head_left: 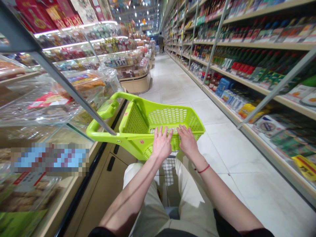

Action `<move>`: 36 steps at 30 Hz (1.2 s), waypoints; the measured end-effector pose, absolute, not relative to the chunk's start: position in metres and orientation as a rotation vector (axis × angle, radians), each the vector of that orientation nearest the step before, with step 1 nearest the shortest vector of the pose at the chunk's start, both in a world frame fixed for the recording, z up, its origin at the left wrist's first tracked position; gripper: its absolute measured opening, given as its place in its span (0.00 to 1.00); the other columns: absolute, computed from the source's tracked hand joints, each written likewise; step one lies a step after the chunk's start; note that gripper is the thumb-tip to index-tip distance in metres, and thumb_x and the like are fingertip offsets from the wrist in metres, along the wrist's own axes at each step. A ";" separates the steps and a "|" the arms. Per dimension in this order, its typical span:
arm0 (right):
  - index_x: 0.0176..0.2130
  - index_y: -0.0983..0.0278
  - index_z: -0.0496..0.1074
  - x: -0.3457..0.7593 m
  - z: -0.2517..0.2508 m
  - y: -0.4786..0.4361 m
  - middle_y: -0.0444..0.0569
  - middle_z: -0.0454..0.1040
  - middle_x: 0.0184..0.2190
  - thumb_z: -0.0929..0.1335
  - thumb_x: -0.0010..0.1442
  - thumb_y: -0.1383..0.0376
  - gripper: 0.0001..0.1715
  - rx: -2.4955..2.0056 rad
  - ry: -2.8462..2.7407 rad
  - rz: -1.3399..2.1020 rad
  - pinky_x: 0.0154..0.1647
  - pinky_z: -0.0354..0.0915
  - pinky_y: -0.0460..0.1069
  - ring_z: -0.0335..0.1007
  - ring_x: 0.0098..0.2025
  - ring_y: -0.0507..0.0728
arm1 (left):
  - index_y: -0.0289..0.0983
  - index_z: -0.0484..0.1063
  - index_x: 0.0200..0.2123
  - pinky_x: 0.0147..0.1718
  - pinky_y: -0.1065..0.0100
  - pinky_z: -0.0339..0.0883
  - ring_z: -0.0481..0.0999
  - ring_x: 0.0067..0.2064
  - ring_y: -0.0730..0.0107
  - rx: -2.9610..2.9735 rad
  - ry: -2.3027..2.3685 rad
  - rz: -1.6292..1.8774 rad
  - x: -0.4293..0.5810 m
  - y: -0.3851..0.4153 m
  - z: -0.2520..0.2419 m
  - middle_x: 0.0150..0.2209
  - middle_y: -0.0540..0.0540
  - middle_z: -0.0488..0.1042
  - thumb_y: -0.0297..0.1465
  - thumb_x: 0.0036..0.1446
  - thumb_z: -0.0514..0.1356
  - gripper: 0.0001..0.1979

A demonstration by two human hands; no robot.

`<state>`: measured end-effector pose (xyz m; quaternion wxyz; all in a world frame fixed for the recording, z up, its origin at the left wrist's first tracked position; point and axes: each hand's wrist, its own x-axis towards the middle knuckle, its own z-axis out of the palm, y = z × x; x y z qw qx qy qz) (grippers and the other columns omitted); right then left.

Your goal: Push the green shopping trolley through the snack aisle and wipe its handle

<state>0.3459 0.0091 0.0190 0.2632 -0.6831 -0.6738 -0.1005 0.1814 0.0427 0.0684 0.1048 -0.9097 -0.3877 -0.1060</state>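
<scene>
1. A lime-green plastic shopping basket [168,117] stands upright at the lower middle of the frame, with perforated mesh walls.
2. Its looped handle [106,110] reaches toward the left of the frame.
3. A small red label [142,142] marks its outer side.
4. The left hand [161,143] and right hand [188,141] rest side by side on its near side, fingers spread.

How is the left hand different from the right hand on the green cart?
The right hand has a red cord around its wrist, while the left hand has none showing. The left hand's fingers spread wider than the right hand's. A thin shadow lies along the left forearm, but the right forearm shows no such line. Both hands rest palm down on the near rim of the lime-green shopping cart.
</scene>
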 end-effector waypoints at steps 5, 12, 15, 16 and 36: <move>0.62 0.70 0.64 0.354 0.016 0.004 0.60 0.64 0.65 0.60 0.49 0.81 0.42 -1.824 -1.809 -0.277 0.70 0.52 0.64 0.56 0.68 0.62 | 0.38 0.56 0.68 0.69 0.44 0.38 0.53 0.70 0.48 -2.685 -1.134 -0.310 0.181 0.044 0.067 0.68 0.38 0.58 0.29 0.57 0.56 0.35; 0.62 0.69 0.65 0.401 0.004 -0.010 0.59 0.67 0.63 0.59 0.48 0.80 0.42 -1.915 -1.671 -0.252 0.69 0.53 0.65 0.59 0.67 0.62 | 0.39 0.58 0.67 0.69 0.45 0.40 0.54 0.70 0.46 -2.696 -1.142 -0.308 0.180 0.043 0.070 0.68 0.37 0.59 0.29 0.57 0.56 0.34; 0.64 0.67 0.64 0.408 0.004 -0.007 0.58 0.67 0.63 0.59 0.48 0.80 0.44 -1.929 -1.632 -0.177 0.69 0.54 0.66 0.60 0.66 0.63 | 0.39 0.58 0.67 0.69 0.45 0.40 0.53 0.70 0.47 -2.700 -1.147 -0.308 0.181 0.043 0.070 0.68 0.37 0.59 0.29 0.56 0.57 0.34; 0.64 0.68 0.64 0.406 0.005 -0.005 0.59 0.67 0.63 0.59 0.47 0.80 0.45 -1.929 -1.634 -0.158 0.68 0.54 0.66 0.60 0.66 0.63 | 0.39 0.58 0.67 0.69 0.45 0.40 0.54 0.70 0.47 -2.698 -1.147 -0.314 0.181 0.043 0.069 0.68 0.37 0.59 0.29 0.56 0.57 0.34; 0.60 0.71 0.67 0.428 -0.001 -0.013 0.62 0.67 0.62 0.59 0.49 0.80 0.40 -1.960 -1.618 -0.193 0.68 0.54 0.66 0.61 0.66 0.63 | 0.39 0.58 0.67 0.69 0.46 0.40 0.53 0.70 0.48 -2.685 -1.135 -0.331 0.180 0.044 0.066 0.68 0.38 0.60 0.29 0.56 0.57 0.34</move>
